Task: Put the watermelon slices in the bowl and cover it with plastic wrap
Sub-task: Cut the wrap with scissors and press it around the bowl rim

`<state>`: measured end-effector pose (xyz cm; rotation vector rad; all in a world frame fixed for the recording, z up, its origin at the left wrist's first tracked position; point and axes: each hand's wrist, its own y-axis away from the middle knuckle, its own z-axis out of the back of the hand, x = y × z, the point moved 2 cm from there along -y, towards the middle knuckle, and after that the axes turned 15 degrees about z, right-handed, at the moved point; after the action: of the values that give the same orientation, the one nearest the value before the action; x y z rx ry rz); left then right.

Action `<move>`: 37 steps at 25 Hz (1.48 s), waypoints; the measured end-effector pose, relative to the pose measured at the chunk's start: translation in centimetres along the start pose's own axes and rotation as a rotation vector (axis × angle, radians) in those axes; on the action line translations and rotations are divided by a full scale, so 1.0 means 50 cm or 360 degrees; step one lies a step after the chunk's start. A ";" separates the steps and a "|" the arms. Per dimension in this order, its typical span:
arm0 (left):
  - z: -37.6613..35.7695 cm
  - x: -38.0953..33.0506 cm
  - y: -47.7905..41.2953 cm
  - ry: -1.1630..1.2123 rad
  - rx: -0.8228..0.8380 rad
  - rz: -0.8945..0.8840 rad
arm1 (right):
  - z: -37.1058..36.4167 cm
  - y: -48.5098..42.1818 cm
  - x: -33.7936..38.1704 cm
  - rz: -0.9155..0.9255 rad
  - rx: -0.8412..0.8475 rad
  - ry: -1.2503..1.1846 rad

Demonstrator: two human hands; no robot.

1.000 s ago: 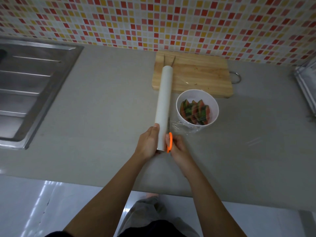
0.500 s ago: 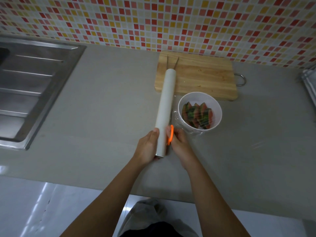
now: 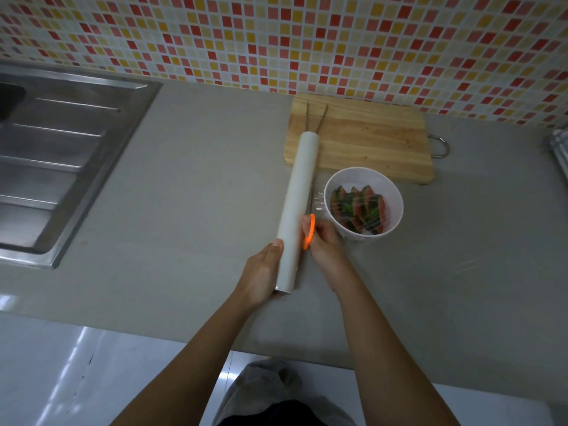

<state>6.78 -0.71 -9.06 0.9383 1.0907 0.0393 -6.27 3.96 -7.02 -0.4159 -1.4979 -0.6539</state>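
Note:
A white bowl stands on the grey counter and holds several watermelon slices under a sheet of clear plastic wrap that runs left to the roll. The long white roll of plastic wrap lies slanted, its far end over the cutting board. My left hand grips the roll's near end. My right hand holds orange-handled scissors right beside the roll, between roll and bowl; the blades are hard to make out.
A wooden cutting board with a metal ring lies behind the bowl, metal tongs on its left part. A steel sink drainboard fills the left. A rack edge shows at far right. Tiled wall behind.
The right hand with the scissors has slid forward along the roll, towards the bowl. The left hand keeps its grip on the roll's near end.

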 end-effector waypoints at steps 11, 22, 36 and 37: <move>0.031 0.005 0.006 0.0000 -0.0010 -0.0013 | -0.020 -0.009 0.020 0.0014 0.0009 -0.0024; 0.068 0.019 0.004 0.0058 0.0031 0.0106 | -0.047 -0.058 0.010 0.0005 -0.0018 -0.0039; 0.116 -0.001 -0.003 0.0130 0.0148 0.0225 | -0.078 -0.130 0.030 -0.0036 -0.0113 0.0088; 0.121 -0.002 -0.003 0.0122 0.0160 0.0233 | -0.082 -0.136 0.030 -0.0026 -0.0119 0.0095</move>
<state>11.33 -4.65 -8.27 1.1137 1.1009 0.1425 -7.47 -4.01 -6.70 -0.4376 -1.4246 -0.7309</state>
